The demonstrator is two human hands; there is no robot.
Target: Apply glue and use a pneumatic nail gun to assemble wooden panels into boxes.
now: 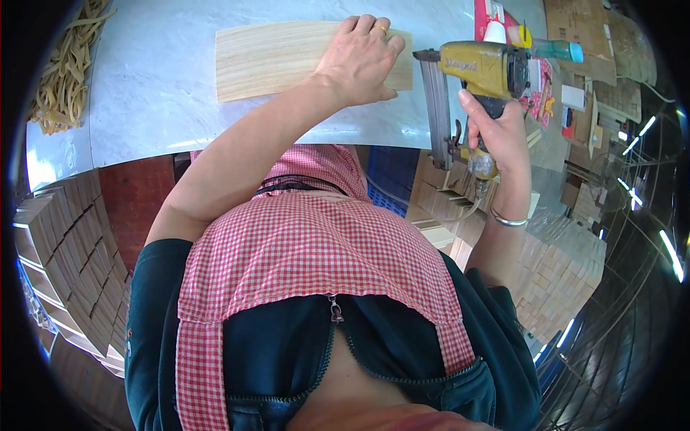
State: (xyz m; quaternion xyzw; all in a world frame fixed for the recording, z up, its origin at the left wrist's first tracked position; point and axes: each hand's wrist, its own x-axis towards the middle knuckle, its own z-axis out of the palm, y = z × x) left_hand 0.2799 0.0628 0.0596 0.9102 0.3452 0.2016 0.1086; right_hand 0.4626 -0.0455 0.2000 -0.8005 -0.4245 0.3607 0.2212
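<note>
A flat pale wood board (269, 61) lies lengthwise on the bluish-white marbled tabletop (162, 118). Over its right part my left hand (361, 61) rests palm down, fingers stretched toward the far edge and thumb to the right. My right hand (498, 129) is wrapped round the handle of a yellow and black pneumatic nail gun (474, 65). The gun is held up beside the board's right end, its nose pointing left and its long grey magazine hanging toward me. An air hose fitting shows at the bottom of the handle.
Tan straps or strips (68, 72) lie heaped at the table's far left. Bottles, including a teal-capped one (557, 49), stand at the back right. Stacked wooden pieces (79, 244) rise at the left, with more stacks (553, 266) at the right. A blue crate (392, 176) sits below the table edge.
</note>
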